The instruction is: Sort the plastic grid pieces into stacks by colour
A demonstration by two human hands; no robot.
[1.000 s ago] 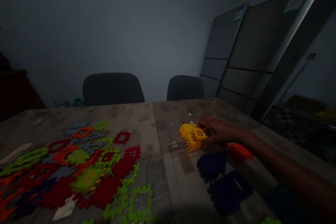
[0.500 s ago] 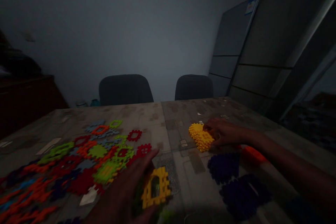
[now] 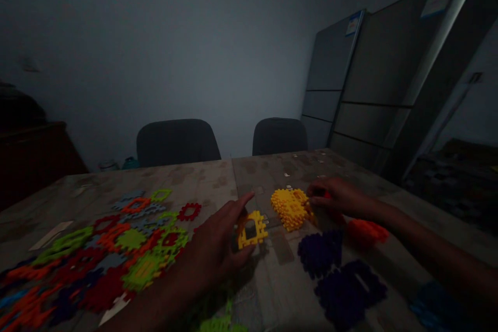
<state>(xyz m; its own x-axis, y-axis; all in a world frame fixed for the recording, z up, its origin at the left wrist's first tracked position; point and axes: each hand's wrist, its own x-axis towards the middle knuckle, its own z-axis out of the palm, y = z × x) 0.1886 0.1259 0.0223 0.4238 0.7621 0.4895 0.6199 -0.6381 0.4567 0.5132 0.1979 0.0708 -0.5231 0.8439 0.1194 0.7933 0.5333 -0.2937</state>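
My left hand grips a yellow toothed plastic building tile with an arched window opening. Thumb and fingers hold its left side, and the tile is tilted above the table. Just to its right stands a stack of yellow interlocking tiles. My right hand is at that stack's right edge, fingers bent and their tips against the yellow tiles. Something red shows beneath the right palm. Dark purple tiles lie in piles in front of the right hand, and orange-red tiles lie under the right forearm.
Loose tiles in red, orange, green, grey and blue spread over the table's left side. A green tile is at the near edge, and blue tiles lie near right. Two chairs stand behind the table; a tall cabinet is at right.
My left hand has moved the yellow tile forward and right, closer to the yellow stack. My right hand has shifted slightly right, off the stack's top to its edge. The view has turned a little right.
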